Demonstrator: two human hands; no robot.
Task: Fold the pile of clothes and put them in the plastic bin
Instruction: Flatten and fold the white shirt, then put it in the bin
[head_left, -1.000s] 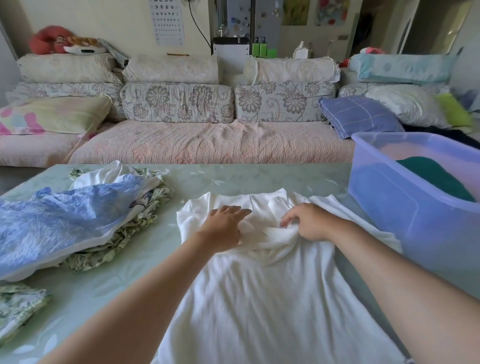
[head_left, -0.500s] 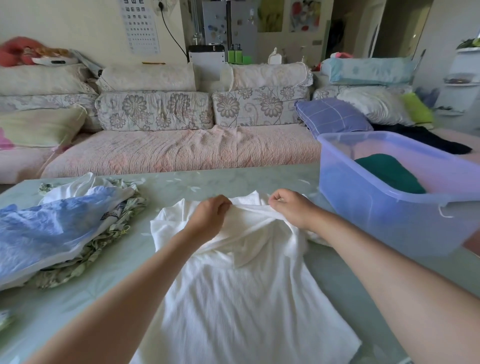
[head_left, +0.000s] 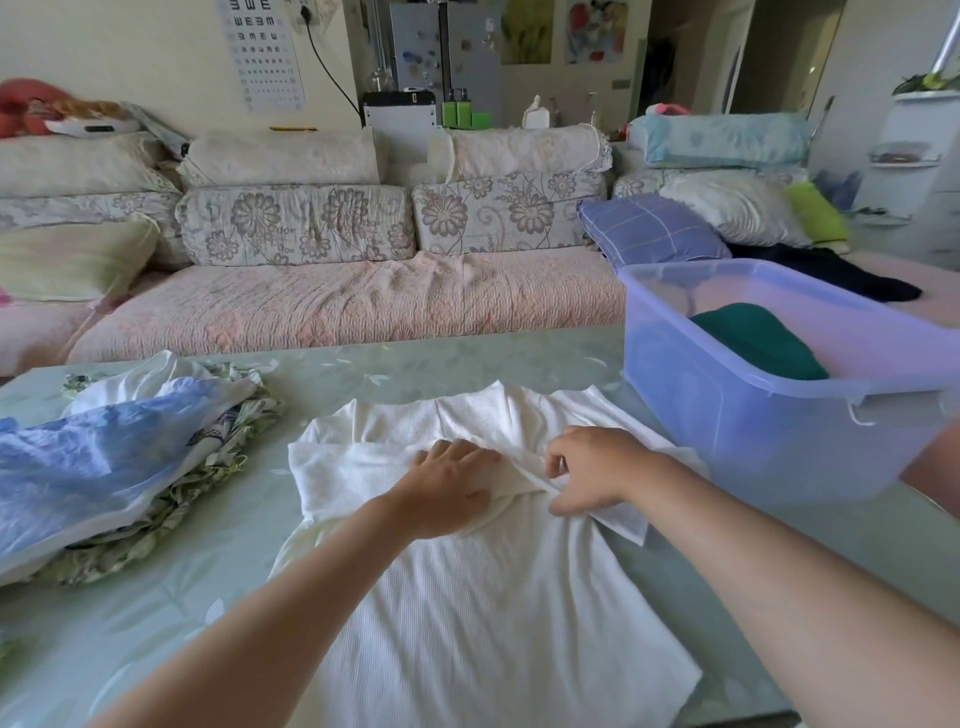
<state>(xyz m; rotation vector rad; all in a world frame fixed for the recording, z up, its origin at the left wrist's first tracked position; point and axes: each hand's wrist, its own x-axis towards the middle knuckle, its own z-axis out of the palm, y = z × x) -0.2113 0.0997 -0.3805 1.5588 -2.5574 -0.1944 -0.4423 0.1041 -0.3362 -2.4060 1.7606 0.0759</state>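
Note:
A white ribbed garment (head_left: 467, 613) lies spread on the pale green table (head_left: 171, 613) in front of me. My left hand (head_left: 447, 488) presses flat on its upper part, fingers straight. Just to its right, my right hand (head_left: 592, 475) pinches a fold of the same white cloth. At the left sits a pile of clothes (head_left: 104, 467): a blue and white piece on top of leaf-print fabric. The translucent blue plastic bin (head_left: 753, 415) stands at the right, holding a folded dark green garment (head_left: 758, 340).
Behind the table runs a long sofa (head_left: 337, 306) with floral cushions and a purple checked pillow (head_left: 649, 234). A dark garment (head_left: 831, 270) lies on the sofa at the right. More leaf-print fabric shows at the table's left edge.
Both hands had lifted the garment's top edge; now the cloth is laid back down. My left hand has flattened onto it while the right still pinches a fold.

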